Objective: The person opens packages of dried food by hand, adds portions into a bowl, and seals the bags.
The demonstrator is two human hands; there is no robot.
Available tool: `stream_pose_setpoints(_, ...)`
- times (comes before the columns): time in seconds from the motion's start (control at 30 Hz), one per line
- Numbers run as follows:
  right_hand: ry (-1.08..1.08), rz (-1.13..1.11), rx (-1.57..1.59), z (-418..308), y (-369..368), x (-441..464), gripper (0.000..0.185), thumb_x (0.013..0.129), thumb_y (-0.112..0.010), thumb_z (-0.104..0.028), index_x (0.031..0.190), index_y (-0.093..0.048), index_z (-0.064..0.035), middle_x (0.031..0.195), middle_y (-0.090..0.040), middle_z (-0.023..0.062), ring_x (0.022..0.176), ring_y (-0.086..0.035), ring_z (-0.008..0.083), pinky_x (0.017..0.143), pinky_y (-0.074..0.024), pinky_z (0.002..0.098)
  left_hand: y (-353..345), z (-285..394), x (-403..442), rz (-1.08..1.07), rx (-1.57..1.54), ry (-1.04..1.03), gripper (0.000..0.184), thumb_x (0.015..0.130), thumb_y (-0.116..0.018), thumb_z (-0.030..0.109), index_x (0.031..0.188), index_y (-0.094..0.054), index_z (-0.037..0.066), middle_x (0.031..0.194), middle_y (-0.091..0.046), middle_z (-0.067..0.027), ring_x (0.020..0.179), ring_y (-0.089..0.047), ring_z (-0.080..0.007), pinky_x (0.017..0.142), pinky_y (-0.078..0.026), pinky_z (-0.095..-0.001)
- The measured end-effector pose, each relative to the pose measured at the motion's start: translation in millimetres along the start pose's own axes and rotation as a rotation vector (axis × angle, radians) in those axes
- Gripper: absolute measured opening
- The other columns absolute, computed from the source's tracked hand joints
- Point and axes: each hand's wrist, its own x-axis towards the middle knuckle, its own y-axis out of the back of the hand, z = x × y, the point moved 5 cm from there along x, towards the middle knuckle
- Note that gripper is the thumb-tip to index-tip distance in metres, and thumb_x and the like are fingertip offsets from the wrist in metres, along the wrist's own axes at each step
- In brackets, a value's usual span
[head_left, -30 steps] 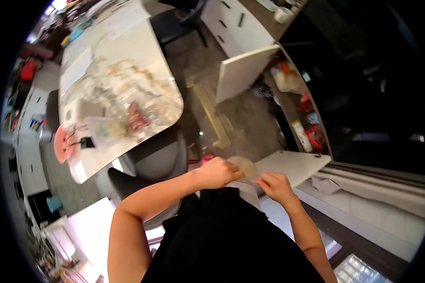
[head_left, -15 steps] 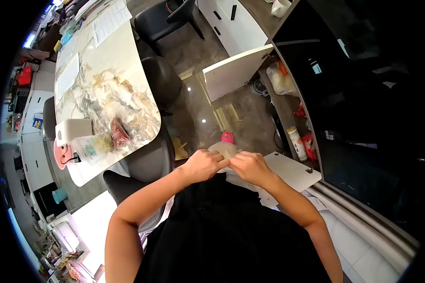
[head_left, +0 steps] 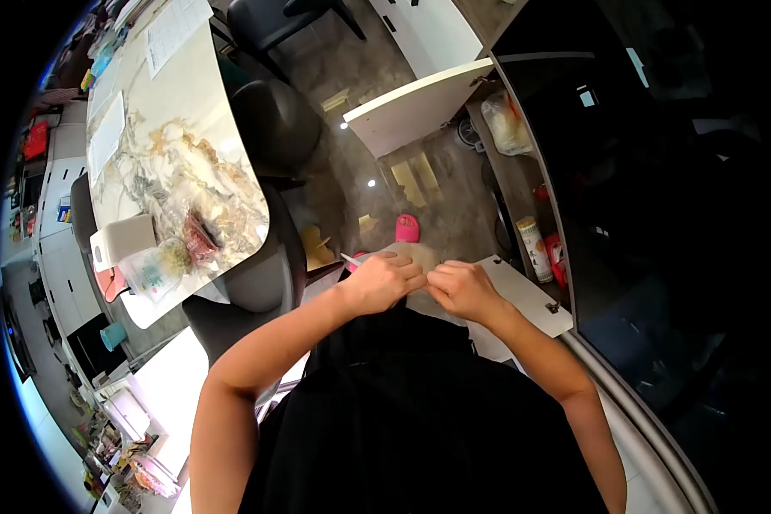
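A translucent, pale plastic bag [head_left: 416, 254] hangs just in front of my body, over the floor. My left hand [head_left: 384, 283] is closed on its near edge, fingers curled with the knuckles up. Close beside it, my right hand [head_left: 463, 289] pinches the same edge, a small gap apart. A thin whitish strip [head_left: 349, 259] sticks out past the left hand; what it belongs to I cannot make out. The bag's contents, if any, are not discernible. Beyond the bag a pink slipper [head_left: 408, 227] shows on a foot.
On the left, a marble-patterned table [head_left: 223, 171] carries papers, a white box [head_left: 124, 237] and plastic bags of food [head_left: 158, 265]. Dark chairs [head_left: 274, 124] line its side. At right, a low cabinet has two open doors [head_left: 420, 107] and holds a canister [head_left: 534, 248] and bags.
My hands have moved slightly apart, still on the bag. The whitish strip now shows beside the left hand. The view has shifted, and more of the pink slipper is visible.
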Motion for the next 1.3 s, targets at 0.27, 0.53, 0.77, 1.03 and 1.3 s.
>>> stream_pose_setpoints(0.27, -0.488, -0.115, 0.324, 90.1, -44.2, -29.1, 0.025, 0.085, -0.056, -0.022, 0.106, -0.063, -0.0102, 0.086, -0.064, 0.0111, 0.08, -0.064, 0.0236, 0.067, -0.0509, 0.0319, -11.3, -23.3, 23.3, -0.102, 0.097, 0.07, 0.023, 0.073, -0.054, 0.017, 0.096, -0.055, 0.011, 0.091, -0.054, -0.0029, 0.09, -0.052, -0.0195, 0.084, -0.038, -0.0361)
stream_pose_setpoints(0.53, -1.173, 0.779, 1.318, 267.7, -101.2, -77.3, 0.041, 0.096, -0.037, -0.018, 0.131, -0.034, 0.0012, 0.113, -0.051, 0.0256, 0.095, -0.059, 0.0346, 0.081, -0.0516, 0.0411, 7.0, -67.2, -56.3, 0.086, -0.04, 0.683, 0.048, 0.073, -0.059, 0.005, 0.119, -0.046, 0.009, 0.113, -0.047, -0.013, 0.107, -0.046, -0.0317, 0.09, -0.037, -0.039)
stream_pose_setpoints(0.77, -1.033, 1.371, 1.016, 429.8, -53.9, -84.2, 0.038, 0.093, -0.039, -0.017, 0.128, -0.04, -0.0047, 0.117, -0.05, 0.0193, 0.102, -0.054, 0.0337, 0.085, -0.0458, 0.0443, -28.8, -37.7, -151.0, 0.086, -0.265, 1.106, 0.044, 0.073, -0.061, 0.004, 0.115, -0.047, 0.006, 0.114, -0.046, -0.0163, 0.106, -0.047, -0.0364, 0.089, -0.042, -0.0408)
stream_pose_setpoints(1.03, -1.112, 1.383, 1.172, 460.3, -14.2, -64.2, 0.039, 0.091, -0.042, -0.027, 0.124, -0.044, -0.0067, 0.111, -0.055, 0.0142, 0.099, -0.056, 0.0278, 0.081, -0.0473, 0.0409, -36.8, 8.9, -209.8, 0.203, -0.436, 1.43, 0.04, 0.078, -0.06, 0.01, 0.115, -0.046, 0.01, 0.115, -0.044, -0.0149, 0.097, -0.055, -0.0309, 0.082, -0.046, -0.0396)
stream_pose_setpoints(1.3, -1.26, 1.196, 1.178, 427.0, -49.2, -90.5, 0.036, 0.09, -0.046, -0.037, 0.109, -0.052, -0.0072, 0.095, -0.06, 0.0094, 0.085, -0.058, 0.0231, 0.07, -0.0502, 0.0356, -40.9, 24.9, -244.7, 0.407, -0.462, 1.496, 0.034, 0.08, -0.058, 0.009, 0.112, -0.048, 0.007, 0.108, -0.046, -0.0143, 0.088, -0.059, -0.0248, 0.078, -0.047, -0.0347)
